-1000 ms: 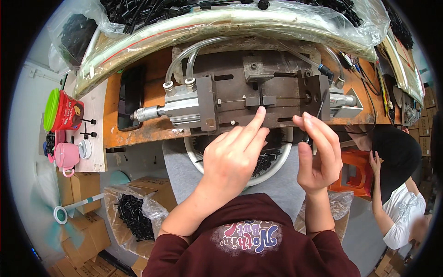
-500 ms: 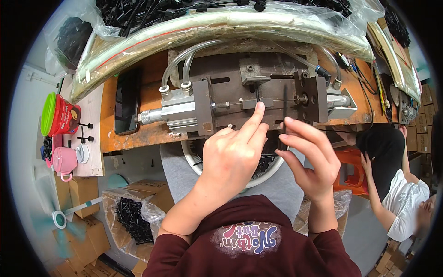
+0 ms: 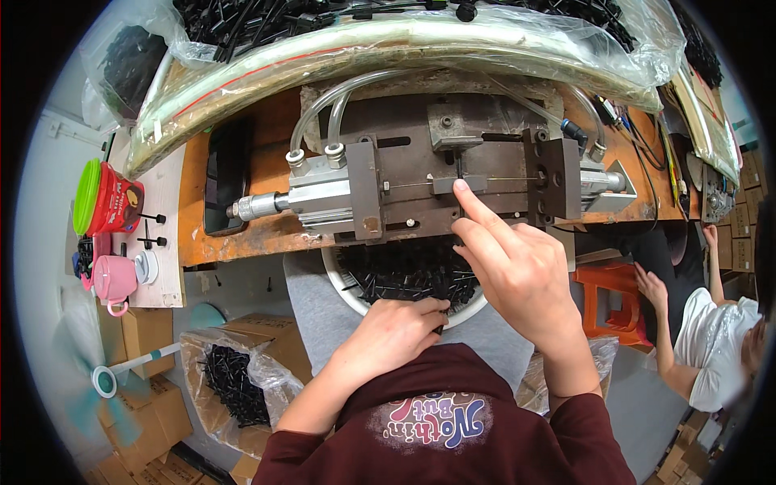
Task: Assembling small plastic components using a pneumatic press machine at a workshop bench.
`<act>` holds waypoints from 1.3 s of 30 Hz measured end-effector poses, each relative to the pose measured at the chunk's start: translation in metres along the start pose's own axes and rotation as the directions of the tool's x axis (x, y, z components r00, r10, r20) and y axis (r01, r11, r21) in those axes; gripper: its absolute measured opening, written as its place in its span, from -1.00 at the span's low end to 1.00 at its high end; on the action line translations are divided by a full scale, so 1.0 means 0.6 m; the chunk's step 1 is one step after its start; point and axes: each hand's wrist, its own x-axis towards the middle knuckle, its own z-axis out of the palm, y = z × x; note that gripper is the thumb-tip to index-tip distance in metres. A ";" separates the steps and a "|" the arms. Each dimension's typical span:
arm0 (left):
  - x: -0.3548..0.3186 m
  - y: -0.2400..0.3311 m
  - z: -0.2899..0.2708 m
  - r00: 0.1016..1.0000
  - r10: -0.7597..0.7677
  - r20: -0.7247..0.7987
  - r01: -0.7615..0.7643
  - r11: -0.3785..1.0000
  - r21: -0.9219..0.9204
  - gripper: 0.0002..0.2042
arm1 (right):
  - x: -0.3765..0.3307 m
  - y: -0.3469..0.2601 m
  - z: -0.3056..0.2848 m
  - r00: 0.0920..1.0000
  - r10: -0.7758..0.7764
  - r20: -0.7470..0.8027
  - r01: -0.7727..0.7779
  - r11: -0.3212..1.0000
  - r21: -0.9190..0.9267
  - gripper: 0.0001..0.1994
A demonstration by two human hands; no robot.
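Note:
My right hand (image 3: 525,271) reaches up to the metal fixture (image 3: 408,166) on the bench. Its stretched index fingertip rests on a small dark block (image 3: 473,185), while the other fingers are bent, with nothing visible in them. A thin black rod-like part (image 3: 459,164) runs from this block toward the bracket (image 3: 445,129) behind it. Lower down, my left hand (image 3: 388,338) is at the near rim of a white basin (image 3: 341,293) full of black plastic parts (image 3: 388,271). Its fingers curl around a black plastic part (image 3: 441,314), mostly hidden by them.
Air cylinders (image 3: 322,198) with clear hoses (image 3: 327,105) flank the fixture. A phone (image 3: 226,178) lies left on the bench. Beyond is a plastic bag (image 3: 404,40) of black parts. At right are an orange stool (image 3: 602,295) and another person (image 3: 711,347).
My left hand has left the block and dropped to the basin. My right hand has moved up and left, placing its index finger on the block; the thin black piece it held no longer shows there.

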 end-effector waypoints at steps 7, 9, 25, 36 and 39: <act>0.015 -0.018 0.038 0.990 -0.055 -0.132 0.063 0.996 0.058 -0.56 | 0.000 0.004 -0.004 1.000 -0.010 -0.016 0.010 1.000 -0.004 -0.80; 0.015 -0.020 0.044 0.984 -0.066 -0.166 0.072 0.997 0.027 -0.58 | -0.005 0.012 0.004 0.999 -0.015 -0.045 0.016 1.000 0.016 -0.81; -0.064 -0.057 0.069 0.830 -0.290 -0.476 0.227 0.956 -0.187 -0.92 | -0.180 -0.003 0.190 0.992 0.110 0.062 -0.126 0.887 0.444 -0.75; 0.036 0.258 -0.030 0.884 0.161 -0.438 -0.462 0.443 -0.768 -0.67 | -0.230 -0.034 0.220 0.938 0.132 0.320 -0.232 0.926 0.298 -0.67; 0.064 0.316 -0.063 0.791 0.484 -0.374 -0.448 0.040 -0.893 -0.75 | -0.241 -0.053 0.215 0.920 0.123 0.373 -0.267 0.892 0.365 -0.67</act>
